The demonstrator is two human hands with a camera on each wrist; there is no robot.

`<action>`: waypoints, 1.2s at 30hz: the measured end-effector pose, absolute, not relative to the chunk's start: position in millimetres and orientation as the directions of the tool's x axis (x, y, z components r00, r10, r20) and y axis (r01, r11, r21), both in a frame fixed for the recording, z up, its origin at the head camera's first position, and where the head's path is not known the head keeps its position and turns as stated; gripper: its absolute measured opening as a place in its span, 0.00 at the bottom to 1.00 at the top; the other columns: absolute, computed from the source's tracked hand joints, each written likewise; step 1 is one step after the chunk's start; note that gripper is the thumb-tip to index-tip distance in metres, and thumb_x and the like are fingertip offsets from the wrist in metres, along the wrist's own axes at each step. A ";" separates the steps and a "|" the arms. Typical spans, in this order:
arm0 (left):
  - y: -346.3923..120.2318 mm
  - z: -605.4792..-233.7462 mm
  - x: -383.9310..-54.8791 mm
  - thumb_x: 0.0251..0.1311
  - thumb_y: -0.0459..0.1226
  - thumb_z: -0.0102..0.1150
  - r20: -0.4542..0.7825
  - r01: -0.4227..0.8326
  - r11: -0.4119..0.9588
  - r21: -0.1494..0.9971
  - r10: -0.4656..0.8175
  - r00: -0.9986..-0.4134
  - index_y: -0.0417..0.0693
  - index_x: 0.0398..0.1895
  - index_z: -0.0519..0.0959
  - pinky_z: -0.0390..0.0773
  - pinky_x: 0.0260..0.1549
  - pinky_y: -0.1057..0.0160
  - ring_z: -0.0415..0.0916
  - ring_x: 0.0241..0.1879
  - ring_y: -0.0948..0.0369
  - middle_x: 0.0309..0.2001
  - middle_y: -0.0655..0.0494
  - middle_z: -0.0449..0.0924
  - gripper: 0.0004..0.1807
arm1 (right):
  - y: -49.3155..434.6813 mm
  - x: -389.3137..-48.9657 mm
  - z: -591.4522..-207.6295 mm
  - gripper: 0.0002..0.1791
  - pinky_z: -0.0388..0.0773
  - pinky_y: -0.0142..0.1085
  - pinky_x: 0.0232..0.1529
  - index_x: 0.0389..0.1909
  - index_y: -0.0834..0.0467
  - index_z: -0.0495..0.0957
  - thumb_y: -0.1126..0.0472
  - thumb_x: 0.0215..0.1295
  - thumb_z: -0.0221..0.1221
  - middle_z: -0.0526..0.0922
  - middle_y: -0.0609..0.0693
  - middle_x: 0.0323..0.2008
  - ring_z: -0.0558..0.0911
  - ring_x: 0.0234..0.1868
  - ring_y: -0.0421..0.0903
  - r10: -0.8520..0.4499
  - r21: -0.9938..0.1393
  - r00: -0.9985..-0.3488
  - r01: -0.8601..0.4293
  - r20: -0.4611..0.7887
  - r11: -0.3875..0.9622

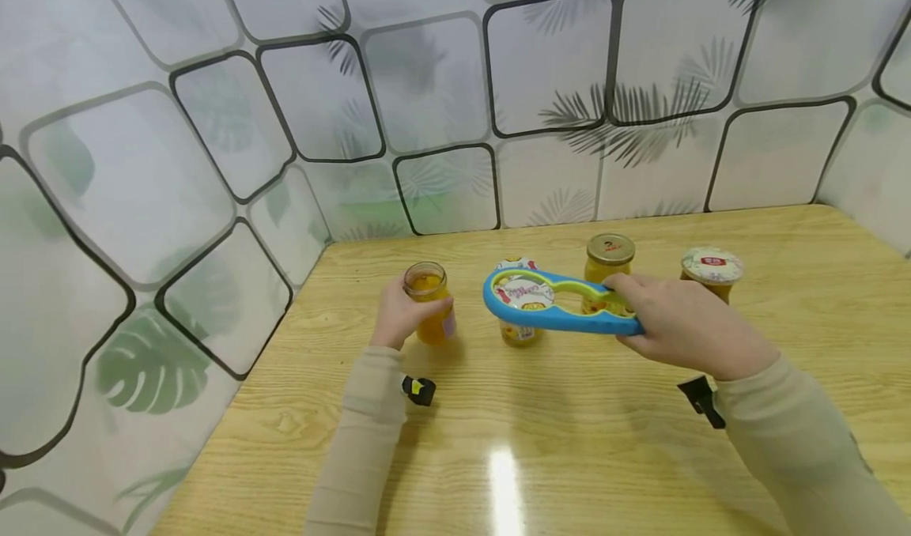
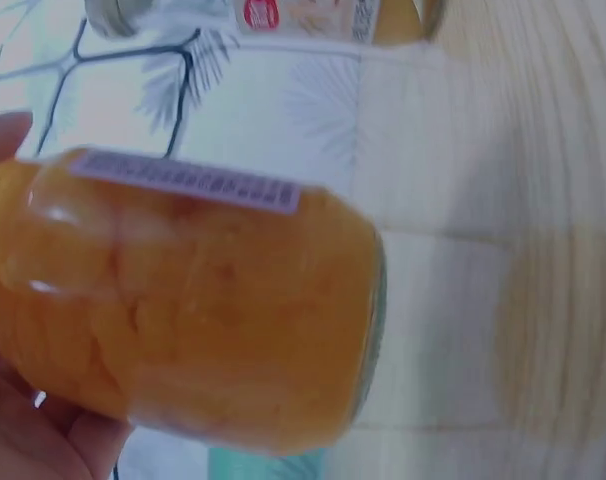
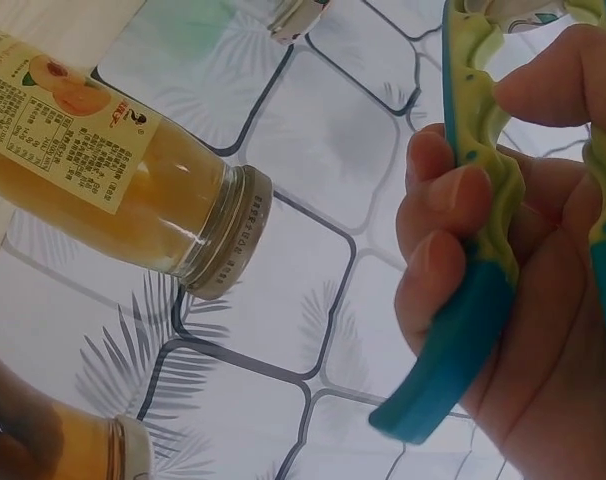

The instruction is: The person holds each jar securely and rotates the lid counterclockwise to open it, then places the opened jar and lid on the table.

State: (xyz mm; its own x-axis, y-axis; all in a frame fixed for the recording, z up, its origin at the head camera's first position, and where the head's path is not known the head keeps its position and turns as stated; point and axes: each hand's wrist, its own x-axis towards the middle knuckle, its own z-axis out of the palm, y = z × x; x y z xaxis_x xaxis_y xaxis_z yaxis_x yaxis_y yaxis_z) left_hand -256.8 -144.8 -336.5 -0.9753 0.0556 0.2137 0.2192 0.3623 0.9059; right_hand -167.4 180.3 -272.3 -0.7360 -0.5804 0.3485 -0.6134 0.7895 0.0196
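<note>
Whereas left wrist view crops open jar (image 1: 433, 329), head shows mouth (image 1: 425, 280).

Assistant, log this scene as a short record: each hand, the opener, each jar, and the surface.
Left hand: holds the open jar
Right hand: grips the opener
Opener color: blue and yellow-green
Opener loop: patterned lid shows within; whether gripped, unclear
Open jar: orange contents, no lid on
Middle jar: partly hidden behind opener
Gold-lidded jar: right of middle jar
Right jar: lidded, partly behind right hand
Surface: wooden table
</note>
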 end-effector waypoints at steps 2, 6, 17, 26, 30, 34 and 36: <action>-149.0 -338.5 -258.6 0.39 0.35 0.70 0.203 0.190 0.355 0.915 0.003 -0.979 0.42 0.44 0.74 0.73 0.41 0.57 0.73 0.39 0.54 0.40 0.48 0.76 0.25 | 180.4 -167.9 -271.9 0.23 0.65 0.34 0.14 0.43 0.63 0.68 0.61 0.45 0.63 0.68 0.45 0.20 0.65 0.16 0.39 -0.580 0.019 -0.740 -0.612 0.340 0.791; -155.2 -340.6 -261.0 0.39 0.34 0.70 0.173 0.144 0.328 0.934 -0.062 -0.983 0.45 0.44 0.74 0.72 0.43 0.57 0.72 0.41 0.54 0.42 0.48 0.75 0.24 | 180.6 -168.3 -271.1 0.23 0.65 0.34 0.14 0.42 0.63 0.68 0.61 0.45 0.63 0.68 0.45 0.19 0.65 0.16 0.39 -0.577 0.013 -0.750 -0.606 0.324 0.795; -161.8 -348.1 -266.5 0.39 0.35 0.70 0.162 0.124 0.352 0.928 -0.080 -0.984 0.44 0.45 0.74 0.72 0.42 0.57 0.72 0.42 0.54 0.43 0.48 0.74 0.25 | 180.2 -168.8 -272.4 0.21 0.64 0.33 0.13 0.41 0.63 0.68 0.61 0.45 0.63 0.67 0.44 0.18 0.64 0.15 0.39 -0.574 0.008 -0.758 -0.602 0.311 0.799; -161.0 -350.7 -266.4 0.40 0.35 0.69 0.142 0.112 0.350 0.930 -0.062 -0.988 0.45 0.44 0.74 0.72 0.42 0.58 0.72 0.42 0.54 0.44 0.49 0.74 0.24 | 179.9 -169.5 -272.6 0.21 0.64 0.33 0.14 0.40 0.62 0.68 0.60 0.46 0.63 0.66 0.44 0.18 0.64 0.15 0.39 -0.569 0.001 -0.767 -0.596 0.296 0.803; -160.4 -352.0 -267.0 0.41 0.35 0.69 0.124 0.101 0.314 0.944 -0.053 -0.991 0.46 0.46 0.74 0.72 0.44 0.58 0.71 0.44 0.54 0.45 0.49 0.74 0.24 | 179.5 -169.7 -272.4 0.21 0.64 0.33 0.14 0.41 0.62 0.68 0.60 0.46 0.63 0.67 0.44 0.18 0.64 0.15 0.39 -0.570 -0.006 -0.770 -0.596 0.288 0.803; -160.5 -351.3 -267.5 0.41 0.35 0.69 0.097 0.081 0.296 0.952 -0.040 -0.994 0.46 0.49 0.71 0.70 0.46 0.57 0.70 0.45 0.54 0.47 0.49 0.72 0.27 | 179.1 -171.3 -273.4 0.21 0.64 0.33 0.14 0.41 0.63 0.68 0.61 0.46 0.63 0.67 0.44 0.18 0.64 0.15 0.38 -0.573 -0.018 -0.763 -0.605 0.297 0.796; -160.7 -350.1 -267.0 0.42 0.36 0.69 0.079 0.065 0.300 0.952 -0.037 -0.996 0.44 0.51 0.67 0.68 0.47 0.57 0.68 0.47 0.54 0.48 0.48 0.70 0.30 | 179.2 -173.0 -274.4 0.22 0.64 0.33 0.14 0.42 0.63 0.68 0.61 0.46 0.63 0.68 0.44 0.19 0.64 0.15 0.38 -0.574 -0.029 -0.759 -0.611 0.308 0.791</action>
